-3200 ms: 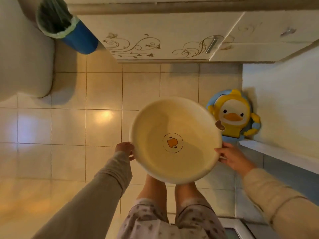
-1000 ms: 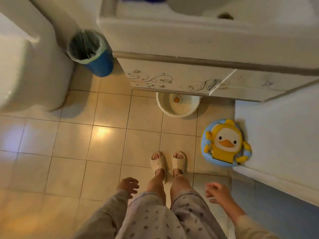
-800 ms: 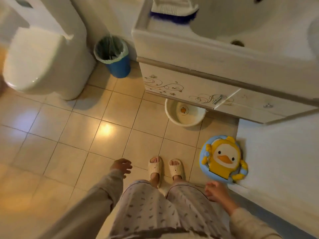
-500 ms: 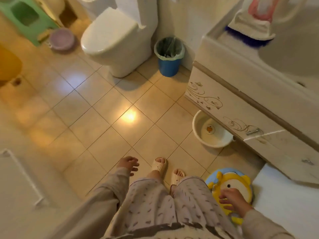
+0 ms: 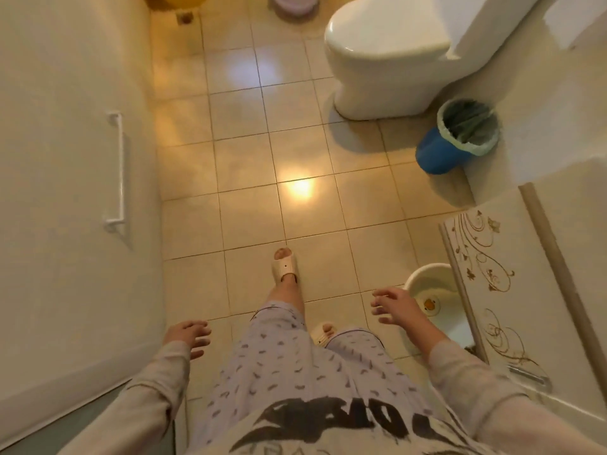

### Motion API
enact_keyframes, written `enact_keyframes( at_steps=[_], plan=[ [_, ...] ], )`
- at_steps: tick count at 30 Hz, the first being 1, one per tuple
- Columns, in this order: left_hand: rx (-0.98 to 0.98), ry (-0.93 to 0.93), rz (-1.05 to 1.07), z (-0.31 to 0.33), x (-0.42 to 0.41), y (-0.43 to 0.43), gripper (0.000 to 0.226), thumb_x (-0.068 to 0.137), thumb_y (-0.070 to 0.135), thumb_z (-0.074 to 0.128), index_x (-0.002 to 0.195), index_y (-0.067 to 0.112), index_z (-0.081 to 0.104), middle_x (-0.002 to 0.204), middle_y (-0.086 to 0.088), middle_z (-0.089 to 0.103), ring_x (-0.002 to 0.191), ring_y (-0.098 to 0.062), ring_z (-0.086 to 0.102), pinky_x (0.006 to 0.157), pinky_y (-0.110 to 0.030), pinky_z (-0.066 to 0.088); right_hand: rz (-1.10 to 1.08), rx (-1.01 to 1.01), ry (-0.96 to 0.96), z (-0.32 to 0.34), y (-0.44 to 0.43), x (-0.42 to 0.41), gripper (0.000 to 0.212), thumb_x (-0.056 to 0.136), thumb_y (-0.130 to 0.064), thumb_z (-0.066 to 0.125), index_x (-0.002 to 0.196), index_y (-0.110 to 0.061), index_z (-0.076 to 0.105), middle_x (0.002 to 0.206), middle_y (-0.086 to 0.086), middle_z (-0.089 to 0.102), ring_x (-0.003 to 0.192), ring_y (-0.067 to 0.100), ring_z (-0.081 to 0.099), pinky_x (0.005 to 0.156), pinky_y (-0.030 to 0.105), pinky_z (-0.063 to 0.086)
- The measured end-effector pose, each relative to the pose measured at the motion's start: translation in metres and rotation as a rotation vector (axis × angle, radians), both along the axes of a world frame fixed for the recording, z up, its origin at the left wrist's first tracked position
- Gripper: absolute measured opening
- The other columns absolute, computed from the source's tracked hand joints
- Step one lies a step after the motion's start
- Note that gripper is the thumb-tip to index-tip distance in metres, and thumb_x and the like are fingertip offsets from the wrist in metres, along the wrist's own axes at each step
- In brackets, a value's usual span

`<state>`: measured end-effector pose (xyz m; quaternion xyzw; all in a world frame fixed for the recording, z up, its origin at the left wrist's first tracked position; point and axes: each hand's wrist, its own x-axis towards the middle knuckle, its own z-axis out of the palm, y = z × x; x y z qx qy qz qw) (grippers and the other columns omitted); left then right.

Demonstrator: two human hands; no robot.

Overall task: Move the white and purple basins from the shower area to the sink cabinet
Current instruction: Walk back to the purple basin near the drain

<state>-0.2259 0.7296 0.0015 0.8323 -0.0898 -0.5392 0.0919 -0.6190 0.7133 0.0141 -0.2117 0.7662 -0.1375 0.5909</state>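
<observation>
The white basin (image 5: 437,303), with a duck picture inside, stands on the floor tiles at the right, partly tucked under the sink cabinet (image 5: 492,290). The purple basin (image 5: 293,2) sits on the floor at the far top edge, cut off by the frame. My left hand (image 5: 189,334) hangs empty at the lower left, fingers apart. My right hand (image 5: 397,307) is empty too, fingers spread, just left of the white basin and above the floor.
A white toilet (image 5: 387,57) stands at the upper right, with a blue bin (image 5: 460,136) lined with a green bag beside it. A white door with a handle (image 5: 116,169) runs along the left. An orange object (image 5: 179,0) lies at the top left. My slippered feet stand mid-floor.
The white basin went from my hands to the floor under the cabinet. I have since turned left toward the shower end, stepping forward with both hands empty.
</observation>
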Motion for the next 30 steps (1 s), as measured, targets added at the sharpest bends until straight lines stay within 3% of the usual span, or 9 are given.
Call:
enact_keyframes(
  at_steps=[3,7,9,16,23,30],
  plan=[
    [0.050,0.014,0.064,-0.009,0.003,-0.007,0.018,0.092,0.002,0.041,0.100,0.006,0.057,0.076,-0.008,0.057,0.062,-0.021,0.052,0.060,-0.027,0.041,0.101,-0.005,0.008,0.000,-0.043,0.012,0.017,0.090,-0.003,0.048,0.102,-0.008,0.059,0.085,0.008,0.063,0.069,0.016,0.059,0.061,0.027,0.049],
    [0.100,0.049,0.127,-0.014,0.003,-0.042,0.016,0.092,0.007,0.044,0.101,0.008,0.057,0.094,-0.013,0.060,0.063,-0.021,0.053,0.058,-0.026,0.041,0.160,0.054,0.031,-0.009,-0.092,0.026,0.019,0.089,-0.003,0.048,0.103,-0.007,0.060,0.084,0.008,0.063,0.068,0.017,0.058,0.061,0.028,0.049],
    [0.109,0.060,0.112,-0.012,0.006,-0.070,0.014,0.092,0.008,0.046,0.100,0.007,0.057,0.091,-0.012,0.061,0.063,-0.021,0.052,0.059,-0.027,0.041,0.166,0.084,0.051,-0.011,-0.114,0.031,0.019,0.090,-0.004,0.047,0.104,-0.007,0.060,0.083,0.007,0.063,0.068,0.017,0.059,0.061,0.028,0.049],
    [0.022,0.092,-0.041,0.010,0.018,-0.218,0.011,0.091,0.009,0.048,0.097,0.007,0.057,0.074,-0.005,0.058,0.061,-0.018,0.053,0.059,-0.026,0.042,-0.061,0.150,0.056,-0.009,-0.179,0.035,0.023,0.087,0.000,0.051,0.108,0.001,0.060,0.084,0.013,0.062,0.069,0.022,0.059,0.064,0.033,0.051],
    [-0.118,0.125,-0.100,0.033,0.020,-0.357,0.017,0.091,0.004,0.044,0.099,0.009,0.058,0.074,-0.003,0.059,0.062,-0.017,0.054,0.057,-0.026,0.043,-0.132,0.251,0.052,-0.014,-0.235,0.033,0.027,0.089,0.001,0.049,0.114,0.003,0.060,0.089,0.019,0.061,0.070,0.025,0.058,0.063,0.034,0.049],
    [-0.030,0.084,-0.019,0.011,0.020,-0.424,0.021,0.092,0.004,0.045,0.105,0.007,0.060,0.078,-0.005,0.060,0.064,-0.017,0.054,0.056,-0.028,0.045,-0.094,0.216,0.035,-0.026,-0.373,0.043,0.026,0.087,0.003,0.050,0.112,0.001,0.059,0.080,0.012,0.060,0.066,0.021,0.057,0.063,0.033,0.050]
  ],
)
